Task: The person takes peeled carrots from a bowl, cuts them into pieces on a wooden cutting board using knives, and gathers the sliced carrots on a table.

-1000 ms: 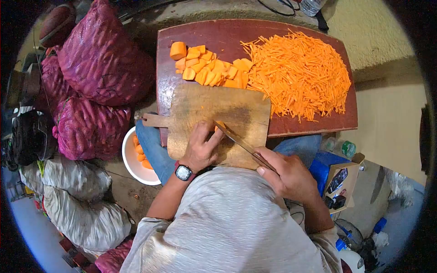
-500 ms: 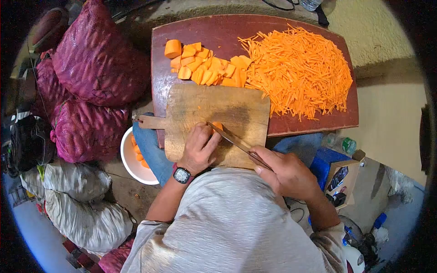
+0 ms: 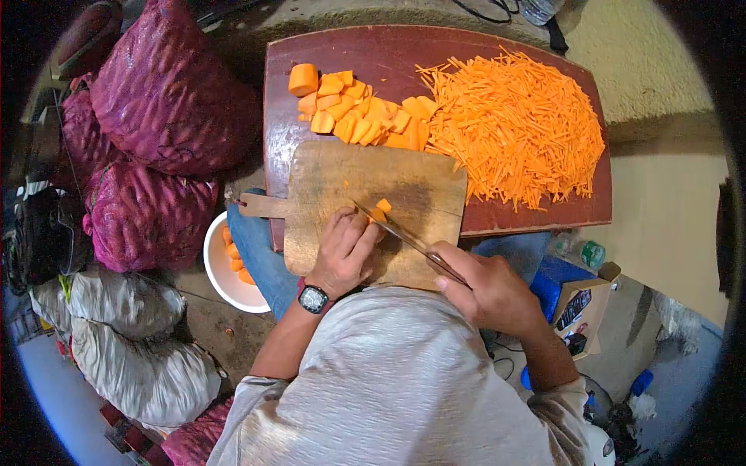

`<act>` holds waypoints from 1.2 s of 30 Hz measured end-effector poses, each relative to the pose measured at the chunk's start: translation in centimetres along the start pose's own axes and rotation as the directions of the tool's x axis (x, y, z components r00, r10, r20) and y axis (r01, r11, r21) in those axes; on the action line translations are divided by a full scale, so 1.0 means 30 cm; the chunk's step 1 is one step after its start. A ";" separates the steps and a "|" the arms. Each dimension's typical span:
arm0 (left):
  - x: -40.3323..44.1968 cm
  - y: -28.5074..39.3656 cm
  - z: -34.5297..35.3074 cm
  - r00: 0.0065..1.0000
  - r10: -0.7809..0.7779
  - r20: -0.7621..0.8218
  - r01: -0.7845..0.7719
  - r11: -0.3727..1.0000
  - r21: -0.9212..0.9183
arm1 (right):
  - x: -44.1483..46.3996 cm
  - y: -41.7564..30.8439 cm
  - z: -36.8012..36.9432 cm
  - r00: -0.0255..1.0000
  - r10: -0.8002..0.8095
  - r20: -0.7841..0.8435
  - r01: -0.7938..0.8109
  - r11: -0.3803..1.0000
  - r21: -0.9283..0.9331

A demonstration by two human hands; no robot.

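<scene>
On the wooden cutting board [image 3: 318,182], my left hand [image 3: 342,252] has its fingers curled and pressed down on a carrot piece [image 3: 377,216], which they partly hide. My right hand [image 3: 489,287] grips the handle of a kitchen knife [image 3: 406,239]. The blade runs up and left along my left fingertips, against the carrot piece. Just beyond the blade lies a small cut carrot bit [image 3: 384,205]. Behind the board are several carrot chunks [image 3: 353,109], and to their right is a big heap of carrot sticks [image 3: 521,128].
The board overlaps the near edge of a dark red table [image 3: 342,50]. A white bowl [image 3: 221,283] with carrots stands on the floor at left. Purple mesh sacks [image 3: 171,93] and white sacks [image 3: 144,373] fill the left side. A cardboard box [image 3: 583,311] stands at right.
A small carrot bit now lies apart beyond the blade, where the piece was whole before. Both hands stay in nearly the same place; the view has shifted slightly.
</scene>
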State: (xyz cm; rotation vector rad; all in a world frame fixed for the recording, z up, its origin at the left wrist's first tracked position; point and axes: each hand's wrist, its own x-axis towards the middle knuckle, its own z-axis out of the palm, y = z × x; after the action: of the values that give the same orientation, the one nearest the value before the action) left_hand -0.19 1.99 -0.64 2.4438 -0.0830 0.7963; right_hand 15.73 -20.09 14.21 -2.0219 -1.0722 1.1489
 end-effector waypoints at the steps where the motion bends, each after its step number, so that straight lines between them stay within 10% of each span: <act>1: 0.002 0.004 -0.006 1.000 0.001 0.001 -0.001 1.000 -0.003 | -0.018 -0.012 -0.009 1.000 0.000 0.014 0.000 1.000 -0.017; 36: 0.004 0.001 -0.012 0.997 0.016 0.082 -0.019 0.999 0.043 | -0.025 0.008 -0.006 0.981 -0.195 -0.005 0.189 0.956 -0.224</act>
State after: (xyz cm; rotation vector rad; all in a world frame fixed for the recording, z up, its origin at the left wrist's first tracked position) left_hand -0.28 2.18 -0.32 2.5202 -0.1188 0.7130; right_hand 15.74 -20.87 14.41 -2.0383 -1.4046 0.9336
